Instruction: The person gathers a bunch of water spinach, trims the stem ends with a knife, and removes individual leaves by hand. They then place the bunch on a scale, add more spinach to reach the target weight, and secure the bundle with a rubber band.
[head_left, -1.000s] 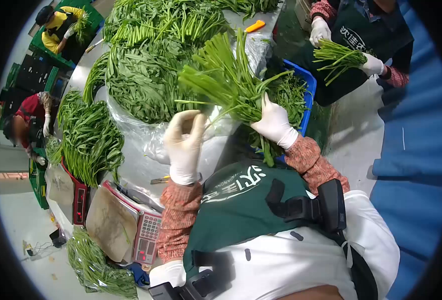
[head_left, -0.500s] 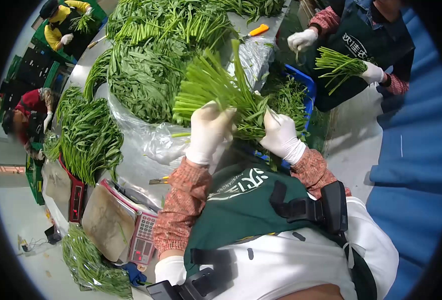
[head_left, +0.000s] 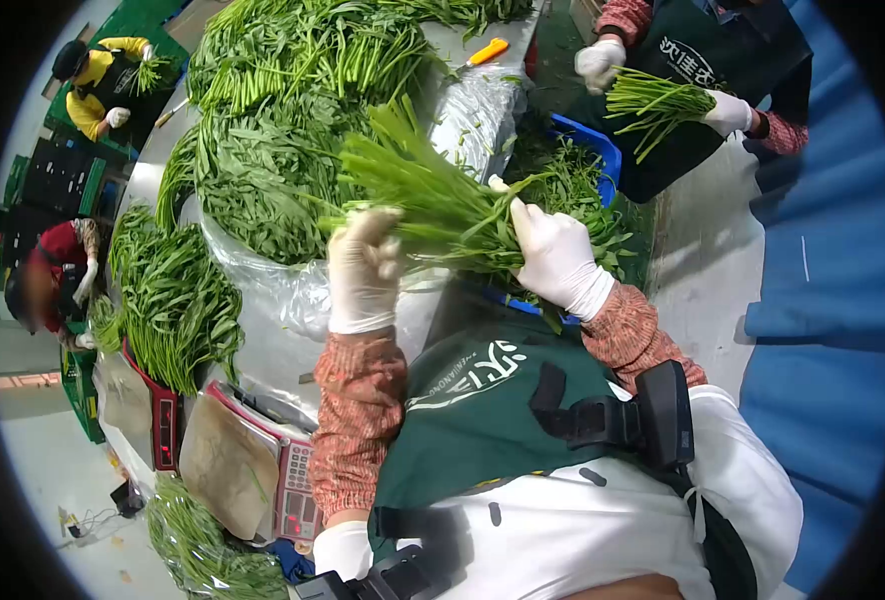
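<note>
A bunch of water spinach (head_left: pixel 433 195) is gripped in my gloved right hand (head_left: pixel 561 258), with the fingers wrapped round its leafy end. Its cut stems fan out to the upper left and are slightly blurred. My gloved left hand (head_left: pixel 365 268) is beside the lower stem ends, fingers curled in; what they pinch, if anything, is hard to make out. Below the bunch and my right hand, a blue crate (head_left: pixel 613 165) contains loose leafy greens (head_left: pixel 573 185). Behind the bunch, a large heap of water spinach (head_left: pixel 273 190) covers the metal table, partly on clear plastic.
An orange-handled knife (head_left: pixel 488 52) lies at the far table edge. On the left are two scales, a red-framed one (head_left: pixel 166 430) and one with a keypad (head_left: pixel 296 475), plus bagged greens (head_left: pixel 203 545). Across from me a co-worker (head_left: pixel 703 90) holds another bunch; two more people work at left.
My left hand has moved left, away from my right hand, along to the stem ends. My right hand keeps the bunch. The whole view has shifted slightly.
</note>
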### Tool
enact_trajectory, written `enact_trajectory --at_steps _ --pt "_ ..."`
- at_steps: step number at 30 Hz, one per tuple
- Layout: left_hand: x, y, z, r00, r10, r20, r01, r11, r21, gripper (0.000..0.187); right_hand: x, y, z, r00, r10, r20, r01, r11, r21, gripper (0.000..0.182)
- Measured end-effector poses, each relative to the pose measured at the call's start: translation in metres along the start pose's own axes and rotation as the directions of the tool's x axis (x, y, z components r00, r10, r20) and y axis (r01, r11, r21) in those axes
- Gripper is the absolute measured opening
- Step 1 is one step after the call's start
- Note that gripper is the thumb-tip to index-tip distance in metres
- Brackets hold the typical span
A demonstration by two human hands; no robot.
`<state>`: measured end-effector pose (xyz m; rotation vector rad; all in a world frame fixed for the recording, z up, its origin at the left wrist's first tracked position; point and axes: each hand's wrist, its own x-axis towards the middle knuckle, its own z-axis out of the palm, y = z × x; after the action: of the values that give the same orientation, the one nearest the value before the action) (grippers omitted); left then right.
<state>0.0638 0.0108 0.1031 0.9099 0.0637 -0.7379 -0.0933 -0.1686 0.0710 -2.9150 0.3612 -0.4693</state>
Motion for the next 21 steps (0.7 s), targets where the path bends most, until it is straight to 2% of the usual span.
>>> enact_trajectory --at_steps 1,2,3,4,5,6,7,8,9,12,13,15,18,19,21 --pt "0.002 0.017 -0.003 0.988 0.113 -0.106 -0.107 0.993 0.053 0.006 -0.002 0.002 -0.003 1.0 0.015 0.023 -0.015 1.0 -0.005 0.053" --pt "0.01 0.034 -0.03 0.989 0.053 0.142 -0.021 0.976 -0.215 0.007 -0.01 0.017 0.005 0.999 0.038 0.035 -0.037 0.999 -0.02 0.057" --pt "0.008 0.057 -0.039 0.981 0.175 -0.089 -0.187 0.97 -0.154 0.006 -0.02 0.032 0.012 0.997 0.081 0.005 -0.081 0.996 -0.027 0.059" --pt "-0.001 0.081 -0.041 0.982 0.188 -0.028 -0.19 0.954 -0.232 0.006 -0.028 0.046 0.011 0.998 0.069 -0.013 -0.069 0.997 -0.035 0.058" --pt "0.001 0.088 -0.049 0.946 0.324 -0.008 -0.314 0.909 -0.274 0.007 -0.035 0.057 0.008 0.998 0.059 -0.032 -0.06 0.997 -0.043 0.058" --pt "0.0 0.095 -0.059 0.94 0.304 0.158 -0.263 0.936 -0.233 0.008 -0.039 0.063 0.007 0.993 0.115 -0.029 -0.116 0.993 -0.001 0.065" --pt "0.0 0.1 -0.063 0.908 0.269 0.322 -0.22 0.959 -0.181 0.01 -0.041 0.066 0.001 0.971 0.226 0.073 -0.222 0.973 -0.062 0.065" --pt "-0.005 0.089 -0.045 0.94 0.32 0.114 -0.314 0.947 -0.068 0.01 -0.042 0.068 -0.001 0.964 0.254 0.072 -0.248 0.965 -0.09 0.065" --pt "-0.01 0.071 -0.022 0.918 0.387 -0.092 -0.383 0.922 0.06 0.01 -0.041 0.071 -0.003 0.957 0.281 0.069 -0.272 0.955 -0.119 0.065" --pt "-0.004 0.03 -0.003 0.969 0.247 0.019 -0.247 0.957 0.15 0.009 -0.037 0.065 -0.009 0.953 0.292 -0.086 -0.293 0.956 -0.007 0.052" --pt "-0.006 0.02 0.009 0.983 0.179 -0.045 -0.172 0.976 0.132 0.007 -0.036 0.063 -0.01 0.94 0.328 -0.092 -0.327 0.945 0.019 0.051" --pt "-0.011 0.003 0.021 0.989 0.14 0.054 -0.147 0.969 0.198 0.006 -0.034 0.057 -0.013 0.914 0.396 -0.093 -0.391 0.918 0.068 0.051" --pt "-0.013 -0.02 0.034 0.962 0.155 0.225 -0.239 0.875 0.421 0.007 -0.033 0.053 -0.016 0.924 0.353 -0.148 -0.35 0.936 0.044 0.062" --pt "-0.016 -0.028 0.041 0.959 0.163 0.23 -0.254 0.852 0.457 0.009 -0.034 0.05 -0.017 0.927 0.34 -0.158 -0.342 0.94 0.02 0.067" --pt "-0.019 -0.046 0.049 0.868 0.387 0.312 -0.495 0.732 0.468 0.011 -0.035 0.046 -0.022 0.943 0.247 -0.223 -0.247 0.969 0.028 0.069"
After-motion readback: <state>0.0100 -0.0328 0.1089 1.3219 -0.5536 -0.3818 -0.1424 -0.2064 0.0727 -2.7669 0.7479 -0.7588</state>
